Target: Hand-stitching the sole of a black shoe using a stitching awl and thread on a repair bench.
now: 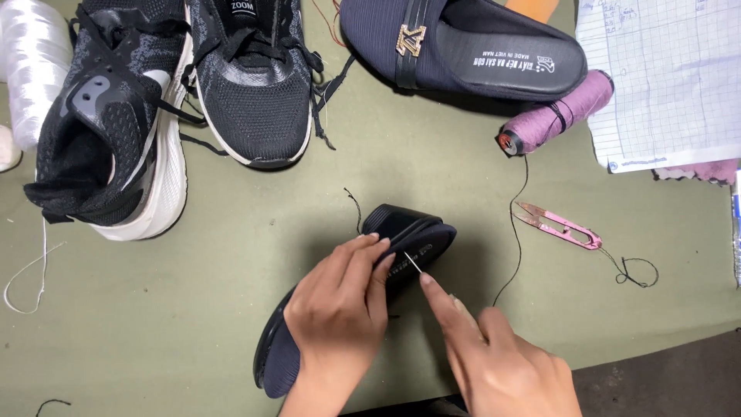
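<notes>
left hand (340, 309) clamped over a dark navy slipper (409, 232) lying on its side low centre on the green desk (231, 324), fingers wrapped across the upper, toe end pointing up-right. right hand (505, 363) pinched on a thin needle (412, 262), its tip against the slipper's insole edge, just beside the left fingertips. hands close together, almost touching. matching slipper (463, 46) with a gold buckle at top centre, well apart. purple thread spool (559, 112) just below it, dark thread (513, 224) running down from it toward the right hand. pink thread snips (559, 225) right of that thread. two black sneakers (177, 93) top left, white thread cone (31, 69) at the far left edge. gridded paper (664, 77) top right.
</notes>
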